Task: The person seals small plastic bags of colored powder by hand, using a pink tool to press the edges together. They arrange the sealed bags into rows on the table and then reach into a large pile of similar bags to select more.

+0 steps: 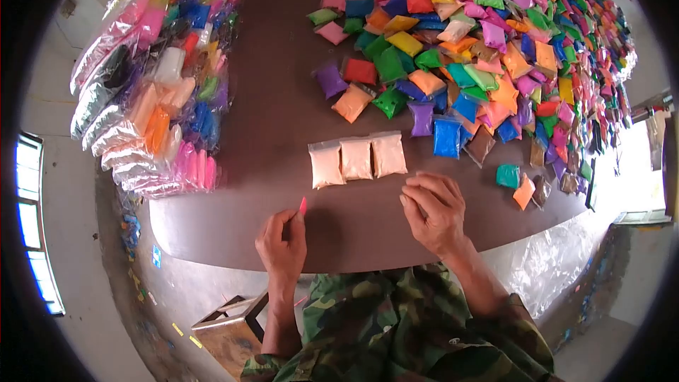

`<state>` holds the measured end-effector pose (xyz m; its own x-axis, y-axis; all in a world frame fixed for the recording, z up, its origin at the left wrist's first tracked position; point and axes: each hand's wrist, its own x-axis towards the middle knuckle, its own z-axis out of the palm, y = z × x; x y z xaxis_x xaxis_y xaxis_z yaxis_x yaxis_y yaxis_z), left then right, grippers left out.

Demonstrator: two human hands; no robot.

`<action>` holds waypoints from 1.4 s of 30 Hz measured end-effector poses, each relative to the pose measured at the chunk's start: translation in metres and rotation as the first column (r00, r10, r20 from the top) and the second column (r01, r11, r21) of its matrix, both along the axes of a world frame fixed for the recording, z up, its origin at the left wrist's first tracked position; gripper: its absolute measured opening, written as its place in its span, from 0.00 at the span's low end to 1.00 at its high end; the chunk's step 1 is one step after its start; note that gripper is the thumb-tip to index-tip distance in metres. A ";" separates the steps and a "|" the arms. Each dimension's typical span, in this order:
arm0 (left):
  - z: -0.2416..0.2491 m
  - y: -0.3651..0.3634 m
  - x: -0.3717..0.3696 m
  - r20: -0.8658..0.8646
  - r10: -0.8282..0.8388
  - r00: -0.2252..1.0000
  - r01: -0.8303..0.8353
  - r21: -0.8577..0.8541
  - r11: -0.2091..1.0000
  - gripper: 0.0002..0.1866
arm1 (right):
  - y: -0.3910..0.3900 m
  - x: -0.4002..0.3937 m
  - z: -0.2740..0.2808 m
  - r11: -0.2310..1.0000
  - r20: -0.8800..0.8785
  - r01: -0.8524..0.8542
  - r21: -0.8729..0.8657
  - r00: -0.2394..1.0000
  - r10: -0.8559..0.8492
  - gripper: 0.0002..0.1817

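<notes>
Three small clear packets of pale peach filling [356,158] lie side by side on the brown table, edges touching or overlapping. My left hand [281,240] is at the table's front edge, thumb and forefinger closed on a small pointed pinkish-red piece [303,206] that sticks up from the fingertips. To the right, my right hand [433,211] hovers close to the lower right corner of the rightmost peach packet. Its fingers are curled in towards the thumb; I cannot tell what, if anything, is between them.
A large heap of colourful small packets [488,49] spreads over the table's back and right. Larger clear bags of bundled packets [155,92] are stacked at the left. Teal [508,175] and orange [523,192] packets lie near the right edge. A wooden stool [228,336] stands below.
</notes>
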<state>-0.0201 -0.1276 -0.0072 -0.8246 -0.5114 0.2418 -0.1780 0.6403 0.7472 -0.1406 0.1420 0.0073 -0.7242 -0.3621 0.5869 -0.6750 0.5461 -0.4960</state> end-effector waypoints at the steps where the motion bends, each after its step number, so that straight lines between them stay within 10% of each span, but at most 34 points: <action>1: 0.001 0.001 0.000 -0.006 0.007 1.000 -0.007 -0.010 1.000 0.03 | 0.005 0.004 -0.003 1.000 0.024 0.005 -0.001 1.000 -0.005 0.09; 28: -0.005 0.001 0.004 0.035 0.055 0.998 -0.050 -0.142 0.989 0.03 | 0.023 0.000 -0.003 0.994 0.208 -0.080 -0.070 0.974 0.093 0.10; 37: 0.001 0.003 -0.002 -0.019 0.051 0.999 -0.053 -0.177 0.983 0.02 | 0.047 -0.176 0.114 0.953 -0.335 0.159 0.258 0.940 -0.066 0.11; 42: 0.001 0.001 0.002 0.061 0.080 0.995 -0.076 -0.058 0.995 0.02 | 0.040 -0.253 0.116 0.865 -0.349 0.137 0.482 0.936 0.046 0.12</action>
